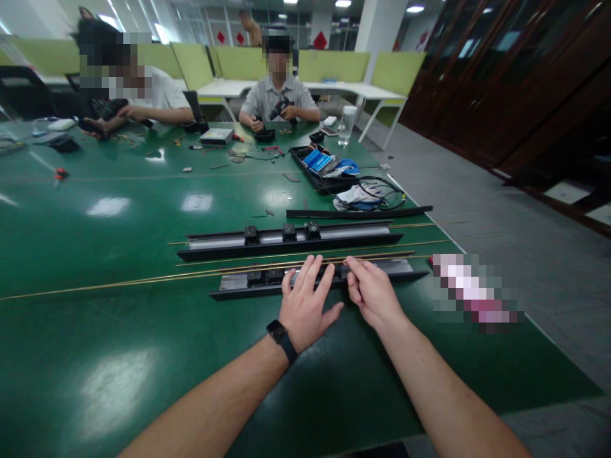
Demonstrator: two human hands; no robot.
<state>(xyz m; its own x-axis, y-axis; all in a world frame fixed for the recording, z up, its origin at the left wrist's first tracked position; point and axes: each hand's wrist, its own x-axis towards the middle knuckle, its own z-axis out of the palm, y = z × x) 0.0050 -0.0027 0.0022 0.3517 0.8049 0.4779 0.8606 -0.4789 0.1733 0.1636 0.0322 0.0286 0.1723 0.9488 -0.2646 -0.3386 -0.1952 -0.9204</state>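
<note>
My left hand (308, 305) lies palm down with fingers spread over the nearer black metal rail (233, 284), its fingertips by the thin brass-coloured rods (143, 278). Beside it on the right, my right hand (372, 286) is closed, with the forefinger and thumb at the rods over the same rail; what is pinched there is too small to make out. Black blocks (255, 275) sit in this rail's channel, partly hidden by my hands. Farther back lies a second black rail (286, 245) with three black blocks in its silvery channel.
Behind the rails are a black strip (358, 212), white gloves (363, 196) with cable, and a black tray (324, 184) of blue parts. A blurred pinkish item (472, 289) lies right, near the table edge. Two people sit opposite, one holding a power drill (280, 108).
</note>
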